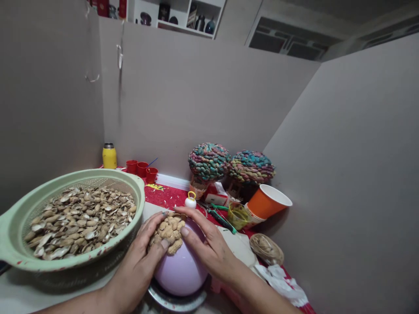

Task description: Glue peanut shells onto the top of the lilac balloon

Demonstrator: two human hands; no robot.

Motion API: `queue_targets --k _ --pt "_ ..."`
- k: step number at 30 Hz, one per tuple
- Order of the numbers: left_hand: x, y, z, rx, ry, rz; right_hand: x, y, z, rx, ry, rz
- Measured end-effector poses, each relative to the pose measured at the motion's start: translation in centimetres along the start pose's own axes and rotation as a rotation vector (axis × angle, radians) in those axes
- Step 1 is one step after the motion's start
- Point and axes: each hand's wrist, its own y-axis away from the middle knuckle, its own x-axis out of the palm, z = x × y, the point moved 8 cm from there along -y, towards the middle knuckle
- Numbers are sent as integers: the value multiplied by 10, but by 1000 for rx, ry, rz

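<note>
A lilac balloon [182,271] rests on a round metal base [176,302] in front of me. Peanut shells [170,230] cover its top in a tight patch. My left hand [146,246] curves along the left edge of this patch, its thumb pressing on the shells. On the other side, my right hand [207,244] wraps over the balloon's upper right, with its thumb at the patch's edge and its fingertips at the far top. Left of my hands stands a pale green colander [140,196] holding many loose peanut shells [78,222].
Behind are a yellow bottle [109,156], several red cups [142,169] and a white glue bottle [190,201]. Two multicoloured shell-covered balls [209,161] stand by the back panel. Green-handled pliers [222,220], an orange paper cup [266,203] and a twine coil [266,249] lie right.
</note>
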Motion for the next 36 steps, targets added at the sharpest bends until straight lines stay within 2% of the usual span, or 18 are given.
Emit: queue_targets --k 4,8,11,14,18,25,29,36 --pt "0 0 -1 15 22 16 -8 1 1 -14 -40 -46" --pt "0 0 3 19 -8 27 -21 5 26 -235 0 -141" --pt "-1 0 9 56 -35 16 -17 9 52 -421 62 -45" --pt "0 2 14 112 -79 19 -9 9 66 -507 143 86" --pt "4 3 14 126 -153 69 -4 -1 67 -506 222 182" --pt "4 4 3 186 -197 75 6 -9 68 -502 265 345" --pt "5 4 3 162 -242 97 8 -10 66 -494 279 382" --pt "6 7 4 206 -261 92 8 -11 66 -479 271 419"
